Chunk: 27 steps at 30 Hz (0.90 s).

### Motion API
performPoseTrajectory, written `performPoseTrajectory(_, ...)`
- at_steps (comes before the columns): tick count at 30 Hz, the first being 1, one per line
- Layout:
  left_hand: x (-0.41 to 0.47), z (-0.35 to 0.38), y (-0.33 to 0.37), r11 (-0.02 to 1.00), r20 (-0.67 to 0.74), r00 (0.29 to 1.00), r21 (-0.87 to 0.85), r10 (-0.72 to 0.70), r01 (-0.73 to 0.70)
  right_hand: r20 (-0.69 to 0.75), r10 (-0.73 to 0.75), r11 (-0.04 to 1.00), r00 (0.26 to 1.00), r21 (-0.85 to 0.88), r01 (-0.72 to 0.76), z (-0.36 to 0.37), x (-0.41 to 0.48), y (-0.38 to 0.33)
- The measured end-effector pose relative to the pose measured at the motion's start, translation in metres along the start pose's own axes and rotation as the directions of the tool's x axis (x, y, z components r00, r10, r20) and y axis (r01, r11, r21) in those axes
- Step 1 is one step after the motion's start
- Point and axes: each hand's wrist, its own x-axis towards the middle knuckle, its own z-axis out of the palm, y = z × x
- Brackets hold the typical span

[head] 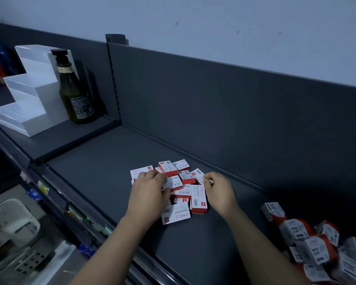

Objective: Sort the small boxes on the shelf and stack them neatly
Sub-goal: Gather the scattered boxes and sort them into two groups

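Centre frame: small boxes (178, 184) marked "24/6" are lying jumbled on the shelf (103, 171); left hand (150, 191) is curling its grip over them, right hand (220, 191) is pinching one at the pile's right.

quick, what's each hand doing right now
Left hand: grips the 24/6 box in the pile.
Right hand: pinches the barcode box at the pile's right edge.

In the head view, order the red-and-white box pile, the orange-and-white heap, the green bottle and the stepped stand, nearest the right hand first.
1. red-and-white box pile, touching the right hand
2. orange-and-white heap, lower right
3. green bottle, far left
4. stepped stand, left of the bottle
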Motion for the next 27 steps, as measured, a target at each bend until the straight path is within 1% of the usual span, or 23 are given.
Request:
performPoseTrajectory(2, 0.003, -0.001, 0.000, 0.999, -0.002, 0.999, -0.003, 0.051, -0.051, -0.015, -0.019, 1.000, 1.000, 0.010, 0.019, -0.003, -0.007, -0.003)
performPoseTrajectory(5, 0.007, -0.002, -0.002, 0.989, 0.003, 0.989, -0.006, 0.147, -0.147, -0.087, -0.072, 0.997, 0.994, 0.017, 0.074, -0.010, -0.024, -0.013)
performPoseTrajectory(9, 0.010, -0.007, 0.000, 0.967, 0.008, 0.968, -0.040, 0.251, -0.251, -0.153, -0.124, 0.990, 0.980, -0.090, 0.111, -0.026, -0.055, -0.036)
performPoseTrajectory(13, 0.005, -0.012, 0.011, 0.934, -0.002, 0.939, -0.100, 0.344, -0.342, -0.174, -0.067, 0.978, 0.983, -0.207, 0.030, -0.041, -0.089, -0.042)
performPoseTrajectory(17, -0.003, -0.009, 0.031, 0.877, 0.002, 0.889, -0.160, 0.458, -0.452, -0.295, -0.024, 0.966, 0.955, -0.254, -0.054, -0.055, -0.128, -0.030)
performPoseTrajectory(20, -0.016, -0.006, 0.059, 0.843, 0.056, 0.858, -0.229, 0.510, -0.486, -0.365, 0.009, 0.951, 0.931, -0.285, -0.120, -0.071, -0.160, -0.016)
performPoseTrajectory(23, -0.035, -0.003, 0.089, 0.783, 0.077, 0.793, -0.237, 0.605, -0.575, -0.445, 0.047, 0.937, 0.894, -0.291, -0.193, -0.091, -0.195, -0.004)
performPoseTrajectory(27, -0.060, 0.002, 0.135, 0.693, 0.070, 0.703, -0.266, 0.708, -0.670, -0.535, 0.144, 0.901, 0.832, -0.276, -0.334, -0.118, -0.241, 0.018)
